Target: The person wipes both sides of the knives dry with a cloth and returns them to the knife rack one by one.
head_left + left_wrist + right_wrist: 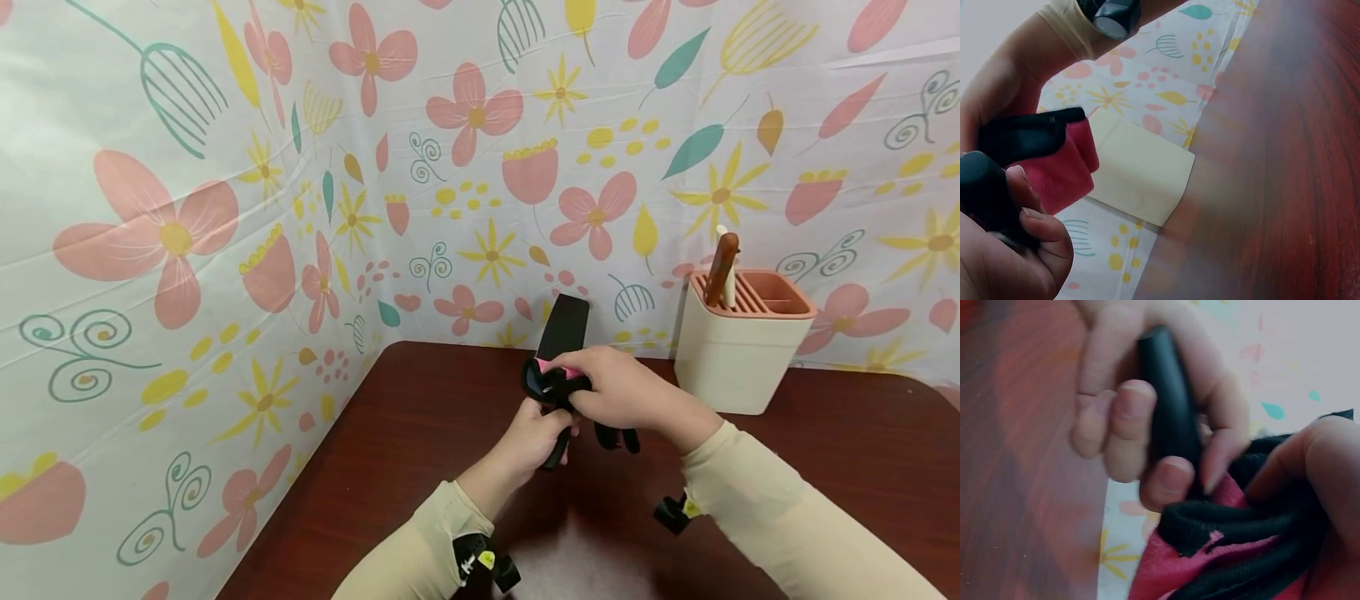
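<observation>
Near the back of the table, my left hand (531, 437) grips the black handle (1169, 394) of a knife with a broad black blade (567, 323) that points toward the wall. My right hand (611, 385) pinches a pink cloth with black edging (1210, 562) folded around the base of the blade. In the left wrist view, the cloth (1063, 165) bunches just beyond the left hand (1022, 262). In the right wrist view, the left fingers (1129, 419) curl round the handle, beside the right hand (1329, 469). Folds hide where blade and handle meet.
A cream knife block (731, 362) with a salmon slotted top stands at the back right, a brown-handled and a white-handled tool upright in it. The dark red-brown table (442, 400) meets flower-patterned sheeting (480, 208) at the back and left.
</observation>
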Demonstrator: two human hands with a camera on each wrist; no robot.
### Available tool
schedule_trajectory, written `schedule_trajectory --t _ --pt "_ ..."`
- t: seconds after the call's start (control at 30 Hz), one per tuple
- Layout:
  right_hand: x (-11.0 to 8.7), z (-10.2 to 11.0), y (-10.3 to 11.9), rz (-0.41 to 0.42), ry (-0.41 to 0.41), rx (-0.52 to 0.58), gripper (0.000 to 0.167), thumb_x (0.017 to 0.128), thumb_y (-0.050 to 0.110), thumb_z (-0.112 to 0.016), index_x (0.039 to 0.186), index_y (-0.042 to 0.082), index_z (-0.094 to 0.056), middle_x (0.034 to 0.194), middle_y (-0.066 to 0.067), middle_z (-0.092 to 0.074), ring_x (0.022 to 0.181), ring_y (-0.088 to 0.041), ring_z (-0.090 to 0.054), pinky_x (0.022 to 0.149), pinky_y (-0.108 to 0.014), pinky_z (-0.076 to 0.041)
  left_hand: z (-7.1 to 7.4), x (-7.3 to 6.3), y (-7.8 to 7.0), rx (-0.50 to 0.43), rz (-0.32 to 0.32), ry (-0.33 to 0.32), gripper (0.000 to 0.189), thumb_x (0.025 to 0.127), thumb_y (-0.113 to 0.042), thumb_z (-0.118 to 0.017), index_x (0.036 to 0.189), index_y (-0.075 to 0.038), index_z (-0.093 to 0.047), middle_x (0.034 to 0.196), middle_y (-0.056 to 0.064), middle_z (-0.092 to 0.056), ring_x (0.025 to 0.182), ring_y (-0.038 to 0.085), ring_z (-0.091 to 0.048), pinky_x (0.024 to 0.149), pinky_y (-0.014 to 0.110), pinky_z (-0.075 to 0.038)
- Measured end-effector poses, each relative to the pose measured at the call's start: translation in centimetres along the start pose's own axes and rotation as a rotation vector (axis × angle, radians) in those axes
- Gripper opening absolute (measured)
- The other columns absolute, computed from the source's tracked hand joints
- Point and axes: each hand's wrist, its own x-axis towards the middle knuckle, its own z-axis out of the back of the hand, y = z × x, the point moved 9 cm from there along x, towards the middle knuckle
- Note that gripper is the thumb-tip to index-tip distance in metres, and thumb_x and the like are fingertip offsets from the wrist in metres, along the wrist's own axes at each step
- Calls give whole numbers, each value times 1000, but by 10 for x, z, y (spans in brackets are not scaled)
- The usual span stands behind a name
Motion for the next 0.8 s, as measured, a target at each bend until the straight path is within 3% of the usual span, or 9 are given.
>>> schedule_trajectory --t 0.1,0.17,0.27,0.37,0.47,0.57,0.73,0.8 --pt "0 5 -2 18 61 89 49 88 3 -57 131 23 -69 69 5 -58 57 -9 -49 60 -27 -45 0 -1 0 -8 21 0 35 97 -7 -53 132 -12 -58 82 3 -57 45 13 -47 46 24 -47" --pt "1 14 -6 19 61 133 48 89 2 -57 130 25 -69 71 6 -63 56 -9 -51 62 -26 -47 0 -1 0 -16 32 -5 38 96 -7 -55 134 -12 -55 81 2 -59 45 12 -47 46 24 -47" --pt "7 33 -14 33 1 166 43 92 4 -60 125 28 -71 93 6 -76 76 -8 -65 77 -30 -51 0 -1 -1 -24 36 -13 40 94 -8 -57 134 -11 -51 79 2 -60 43 12 -47 46 24 -47" --pt "15 55 -24 27 -98 147 40 93 5 -61 125 26 -72 116 1 -76 93 -14 -63 86 -35 -48 -1 -1 -1 -26 41 -8 34 94 -8 -57 127 -10 -48 79 3 -60 44 12 -46 46 23 -47" --pt "25 69 -37 -22 -162 161 39 96 5 -58 130 18 -70 121 -9 -74 94 -22 -61 86 -39 -46 -2 -1 1 -26 59 0 24 95 -8 -58 115 -12 -46 79 4 -61 44 13 -46 47 23 -47" --pt "34 72 -58 -130 -211 194 38 98 9 -55 133 15 -68 123 -14 -72 95 -27 -58 86 -40 -42 -5 -1 3 -23 64 7 21 95 -7 -57 110 -13 -44 79 4 -61 44 14 -46 47 24 -47" --pt "47 66 -85 -222 -346 45 48 92 7 -54 138 14 -66 130 -18 -69 107 -34 -62 91 -50 -49 -8 -1 2 -10 55 18 23 94 -5 -58 114 -12 -47 76 3 -61 44 14 -46 46 25 -47" --pt "50 61 -90 -230 -384 -36 55 86 5 -53 140 13 -64 127 -20 -70 103 -36 -63 88 -51 -51 -9 -1 2 -1 51 26 24 93 -6 -59 114 -12 -48 75 3 -60 43 14 -46 46 25 -47"
